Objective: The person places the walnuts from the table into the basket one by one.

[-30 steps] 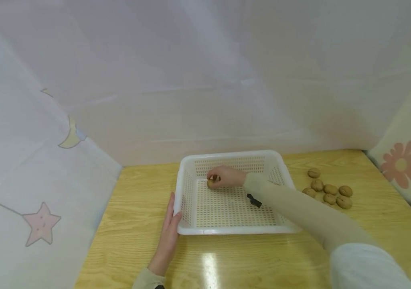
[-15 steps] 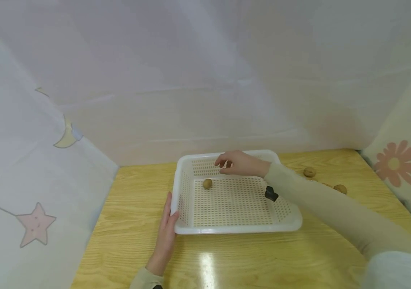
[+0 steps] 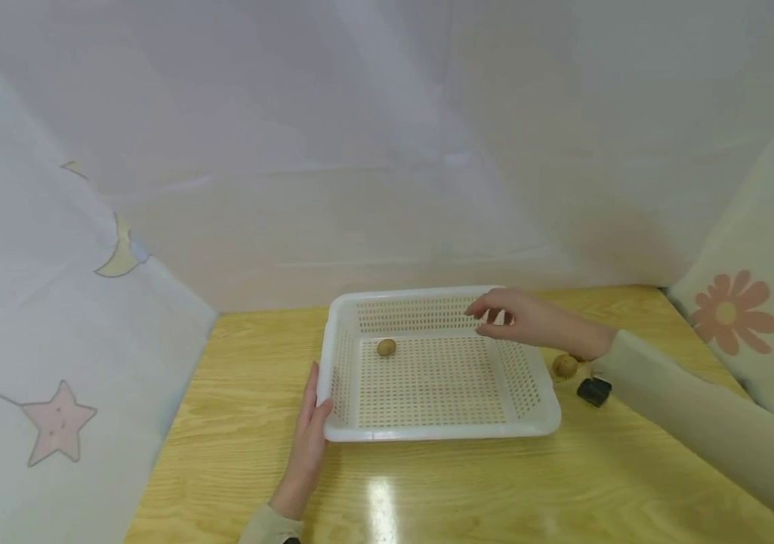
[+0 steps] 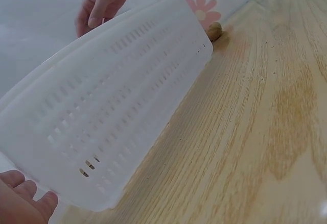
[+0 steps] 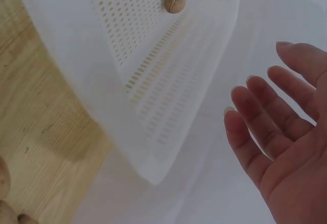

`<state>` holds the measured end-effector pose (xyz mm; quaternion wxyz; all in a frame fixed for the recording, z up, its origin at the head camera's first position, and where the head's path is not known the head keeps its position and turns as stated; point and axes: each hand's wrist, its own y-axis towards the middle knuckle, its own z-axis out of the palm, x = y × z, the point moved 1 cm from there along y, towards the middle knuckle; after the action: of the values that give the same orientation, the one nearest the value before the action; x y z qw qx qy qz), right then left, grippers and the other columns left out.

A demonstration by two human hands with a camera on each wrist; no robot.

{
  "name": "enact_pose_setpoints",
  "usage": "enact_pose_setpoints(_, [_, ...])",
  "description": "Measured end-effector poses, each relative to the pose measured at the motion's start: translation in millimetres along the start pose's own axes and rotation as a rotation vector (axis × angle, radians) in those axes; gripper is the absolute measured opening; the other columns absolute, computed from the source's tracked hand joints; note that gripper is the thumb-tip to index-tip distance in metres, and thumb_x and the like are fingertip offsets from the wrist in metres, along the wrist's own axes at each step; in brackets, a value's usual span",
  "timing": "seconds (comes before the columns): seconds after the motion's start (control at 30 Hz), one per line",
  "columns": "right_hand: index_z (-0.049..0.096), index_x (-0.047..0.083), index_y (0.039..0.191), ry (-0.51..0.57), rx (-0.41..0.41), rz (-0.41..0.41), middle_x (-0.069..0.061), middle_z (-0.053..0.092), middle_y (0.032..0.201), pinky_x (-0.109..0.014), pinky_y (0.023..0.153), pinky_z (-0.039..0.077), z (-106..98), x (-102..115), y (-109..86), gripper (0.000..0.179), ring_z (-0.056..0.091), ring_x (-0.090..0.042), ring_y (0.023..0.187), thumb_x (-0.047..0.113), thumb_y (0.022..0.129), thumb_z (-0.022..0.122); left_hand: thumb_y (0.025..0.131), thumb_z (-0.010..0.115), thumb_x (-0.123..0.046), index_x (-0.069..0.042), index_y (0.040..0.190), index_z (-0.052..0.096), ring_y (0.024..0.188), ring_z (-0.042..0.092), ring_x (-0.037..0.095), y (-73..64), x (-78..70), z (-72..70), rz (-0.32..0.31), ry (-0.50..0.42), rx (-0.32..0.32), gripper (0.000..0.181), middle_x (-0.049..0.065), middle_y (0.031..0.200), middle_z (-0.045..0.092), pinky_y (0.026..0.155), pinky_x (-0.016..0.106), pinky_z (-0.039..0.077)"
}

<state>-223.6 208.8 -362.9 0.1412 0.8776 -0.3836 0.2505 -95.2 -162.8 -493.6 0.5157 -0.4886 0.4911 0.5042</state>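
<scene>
A white perforated plastic basket point(image 3: 441, 433) stands on the table with one walnut point(image 3: 387, 347) on its floor, toward the back left. My left hand point(image 3: 308, 438) holds the basket's left side near the front corner, thumb at the rim and fingers along the outer wall. In the left wrist view the fingertips of the left hand point(image 4: 23, 198) touch the outer wall. Above the basket's back right part hovers my right hand point(image 3: 525, 317), with nothing in it. The right wrist view shows that hand point(image 5: 286, 122) palm up to the camera, fingers loosely bent and spread.
To the right of the basket lie walnuts point(image 3: 565, 366), mostly covered by the right wrist and sleeve; several show at the lower left of the right wrist view. The wooden table point(image 3: 468, 491) meets printed cloth walls point(image 3: 359, 211) at the back and sides.
My right hand has let go of the walnut in the basket, risen and moved right toward the basket's right side. The left hand keeps its place at the basket.
</scene>
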Motion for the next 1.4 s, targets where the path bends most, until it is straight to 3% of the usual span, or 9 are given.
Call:
enact_pose_setpoints(0.13, [0.069, 0.011, 0.129, 0.030, -0.051, 0.087, 0.003, 0.069, 0.118, -0.030, 0.080, 0.056, -9.2, -10.6, -35.6, 0.031, 0.062, -0.011, 0.098, 0.024, 0.101, 0.071, 0.110, 0.032, -0.016, -0.026, 0.169, 0.005, 0.159, 0.010, 0.036, 1.2, 0.2, 0.0, -0.001, 0.000, 0.007, 0.066, 0.008, 0.176, 0.004, 0.124, 0.060, 0.014])
enact_pose_setpoints(0.3, [0.071, 0.004, 0.124, -0.028, -0.139, 0.072, -0.003, 0.072, 0.116, -0.027, 0.072, 0.056, -13.5, -32.0, -73.2, 0.029, 0.063, -0.007, 0.092, 0.013, 0.097, 0.074, 0.111, 0.030, -0.017, -0.028, 0.169, 0.003, 0.159, 0.007, 0.037, 0.7, 0.9, -1.9, -0.003, 0.009, 0.003, 0.065, 0.007, 0.176, 0.002, 0.124, 0.063, 0.012])
enact_pose_setpoints(0.5, [0.073, 0.006, 0.123, -0.100, -0.202, 0.116, -0.005, 0.073, 0.115, -0.026, 0.071, 0.056, -13.4, -61.4, -109.2, 0.029, 0.061, 0.000, 0.092, 0.011, 0.095, 0.076, 0.110, 0.030, -0.016, -0.028, 0.169, 0.005, 0.160, 0.007, 0.035, 1.6, 1.2, -4.4, -0.002, 0.012, -0.013, 0.065, 0.006, 0.176, 0.003, 0.125, 0.061, 0.011])
enact_pose_setpoints(0.8, [0.072, 0.006, 0.123, -0.116, -0.139, 0.240, -0.001, 0.073, 0.108, -0.027, 0.068, 0.056, 6.4, -95.7, -146.6, 0.030, 0.062, 0.001, 0.087, 0.014, 0.094, 0.077, 0.110, 0.030, -0.015, -0.027, 0.169, 0.005, 0.160, 0.009, 0.034, 3.0, 0.5, -2.5, -0.003, 0.001, -0.008, 0.066, 0.005, 0.176, 0.005, 0.125, 0.059, 0.012])
enact_pose_setpoints(1.07, [0.071, 0.003, 0.122, -0.133, -0.154, 0.174, -0.002, 0.066, 0.107, -0.025, 0.066, 0.054, 38.8, -118.5, -170.3, 0.035, 0.057, 0.001, 0.087, 0.009, 0.089, 0.081, 0.109, 0.032, -0.014, -0.025, 0.169, 0.006, 0.160, 0.009, 0.029, 3.6, 0.9, 0.4, -0.011, -0.004, -0.013, 0.066, 0.003, 0.176, 0.006, 0.127, 0.054, 0.011])
enact_pose_setpoints(1.27, [0.069, 0.000, 0.114, -0.153, -0.217, 0.038, -0.005, 0.063, 0.102, -0.024, 0.061, 0.055, 53.0, -125.7, -172.4, 0.038, 0.055, 0.005, 0.083, -0.003, 0.080, 0.084, 0.110, 0.031, -0.016, -0.030, 0.169, 0.006, 0.159, 0.011, 0.026, 3.1, 1.9, -0.5, -0.021, -0.003, -0.010, 0.065, 0.000, 0.176, 0.007, 0.127, 0.050, 0.013])
enact_pose_setpoints(1.4, [0.069, 0.004, 0.110, -0.150, -0.240, -0.004, 0.000, 0.062, 0.097, -0.023, 0.058, 0.053, 59.2, -127.5, -172.8, 0.037, 0.054, 0.006, 0.079, -0.006, 0.078, 0.083, 0.110, 0.030, -0.015, -0.031, 0.169, 0.006, 0.159, 0.011, 0.026, 2.1, 3.1, -0.9, -0.020, -0.006, -0.002, 0.065, 0.000, 0.176, 0.006, 0.126, 0.050, 0.014])
